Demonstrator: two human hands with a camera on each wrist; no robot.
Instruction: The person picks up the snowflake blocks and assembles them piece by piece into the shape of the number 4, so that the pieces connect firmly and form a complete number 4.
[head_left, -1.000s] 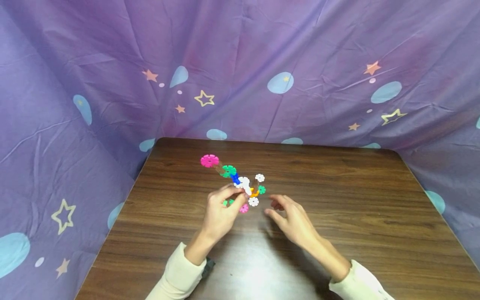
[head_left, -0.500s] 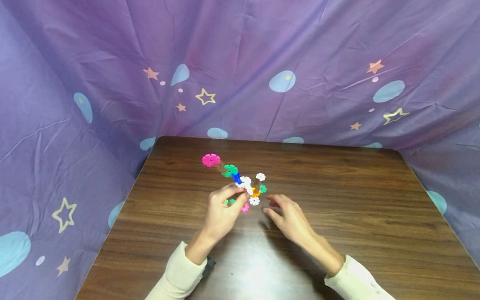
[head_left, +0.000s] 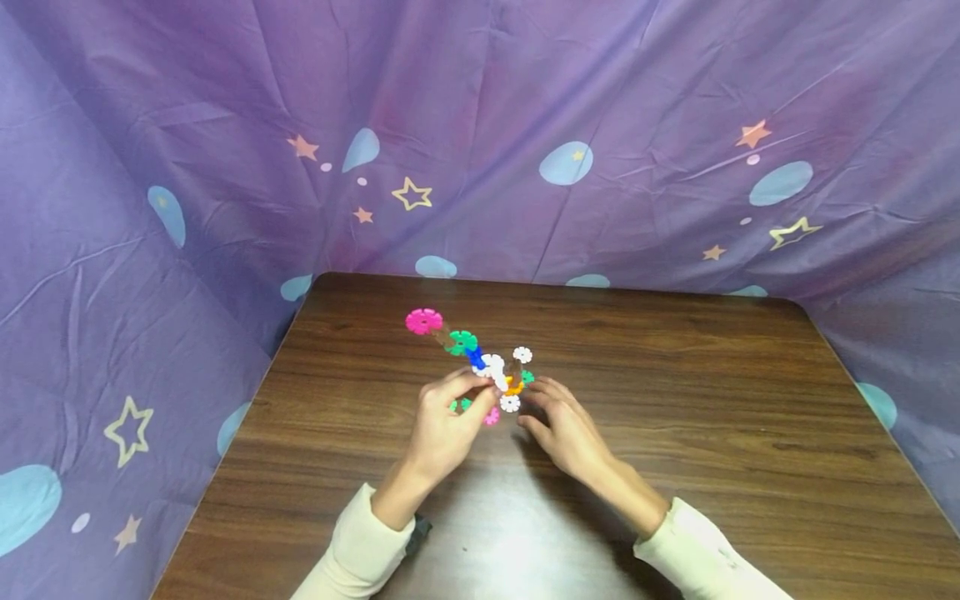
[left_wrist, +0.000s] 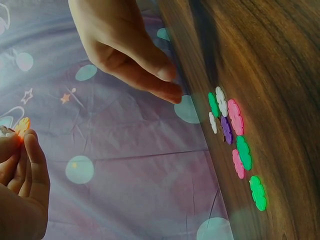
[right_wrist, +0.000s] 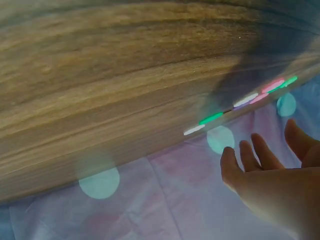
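My left hand [head_left: 444, 429] pinches a chain of notched plastic discs above the table. A pink disc [head_left: 423, 321] tops the chain, followed by a brown piece, a green disc [head_left: 462, 342], a blue disc [head_left: 476, 358] and white ones [head_left: 492, 366]. An orange disc [left_wrist: 23, 126] shows at my left fingertips in the left wrist view. Facing it from the right is my right hand [head_left: 570, 429], its fingers loosely bent with nothing in them; the right wrist view shows that hand [right_wrist: 275, 175] with spread fingers, apart from the table.
Several loose discs lie on the wooden table [head_left: 675, 375] beneath the hands, including a green disc [left_wrist: 258, 193], a purple disc [left_wrist: 226, 130] and a pink disc [left_wrist: 235, 117]. A purple star-patterned cloth [head_left: 480, 125] hangs behind the table and along its sides.
My right hand has moved a little left, closer to the left hand and the held chain. The left hand keeps its pinch, nearly still.
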